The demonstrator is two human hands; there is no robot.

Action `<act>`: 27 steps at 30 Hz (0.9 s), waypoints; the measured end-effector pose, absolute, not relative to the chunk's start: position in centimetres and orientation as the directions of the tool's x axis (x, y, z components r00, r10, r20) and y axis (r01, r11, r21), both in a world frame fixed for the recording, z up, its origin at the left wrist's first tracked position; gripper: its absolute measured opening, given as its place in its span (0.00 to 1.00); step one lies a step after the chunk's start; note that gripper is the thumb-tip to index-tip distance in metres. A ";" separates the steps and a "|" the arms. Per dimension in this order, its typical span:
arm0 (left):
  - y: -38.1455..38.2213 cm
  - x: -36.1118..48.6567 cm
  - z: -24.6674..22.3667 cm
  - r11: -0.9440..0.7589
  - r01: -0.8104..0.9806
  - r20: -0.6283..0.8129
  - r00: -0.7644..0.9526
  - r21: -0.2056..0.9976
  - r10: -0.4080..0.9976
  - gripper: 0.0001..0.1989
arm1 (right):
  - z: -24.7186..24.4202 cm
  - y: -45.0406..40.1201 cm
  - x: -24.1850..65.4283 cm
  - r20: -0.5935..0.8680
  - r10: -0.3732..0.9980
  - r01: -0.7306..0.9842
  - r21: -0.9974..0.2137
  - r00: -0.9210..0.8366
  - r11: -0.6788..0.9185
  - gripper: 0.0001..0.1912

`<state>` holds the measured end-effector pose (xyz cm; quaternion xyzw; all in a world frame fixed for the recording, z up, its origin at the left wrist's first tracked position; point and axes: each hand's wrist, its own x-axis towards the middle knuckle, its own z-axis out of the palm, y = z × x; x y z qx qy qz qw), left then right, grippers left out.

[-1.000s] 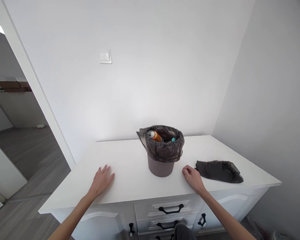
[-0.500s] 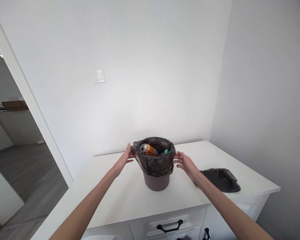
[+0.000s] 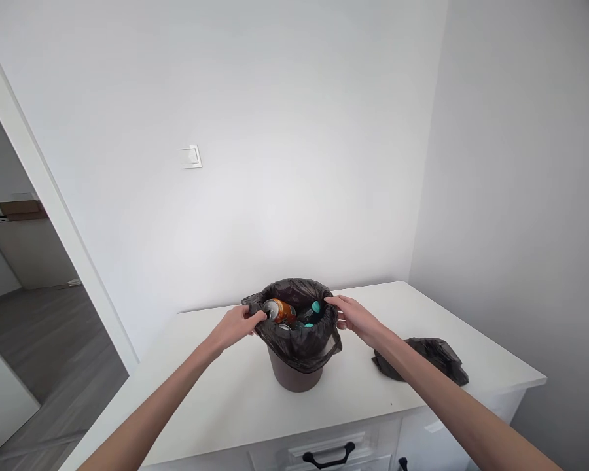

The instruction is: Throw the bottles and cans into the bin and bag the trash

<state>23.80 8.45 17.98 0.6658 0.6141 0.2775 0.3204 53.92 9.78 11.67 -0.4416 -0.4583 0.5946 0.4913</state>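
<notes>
Left hand: thumb and fingers of the left hand had closed on the left rim of the black liner; half a second earlier they stood open at its side.
Right hand: the right hand had also come in, thumb and forefinger narrowed on the right rim, remaining fingers loosely curled outside.
Liner: sat in the brown bin, its edge folded down over the outside; a loose flap now hung at the right.
Bin: upright on the desk, between both hands.
Contents: orange can lay tilted by the left thumb; a teal cap showed near the right rim, and a second teal cap, hidden before, had come into view.
Black plastic: the crumpled sheet lay untouched on the desk, beyond the right forearm.
Meaning: both sides of the liner's mouth now seemed under control, judged from the paired grip.
</notes>
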 end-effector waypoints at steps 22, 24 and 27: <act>1.4 20.2 15.9 0.178 0.144 -0.169 -0.075 0.973 0.983 0.29 | 7.1 9.2 55.4 -0.306 0.918 -0.171 -0.920 -0.252 -0.353 0.29; 2.6 20.0 15.7 0.211 0.057 -0.212 0.011 0.976 0.977 0.30 | 7.1 8.8 55.5 -0.358 0.856 -0.219 -0.863 -0.372 -0.456 0.28; 4.4 20.2 16.5 0.222 0.037 -0.225 0.140 0.974 0.964 0.27 | 8.9 8.6 55.1 -0.285 0.835 -0.289 -0.844 -0.471 -0.451 0.21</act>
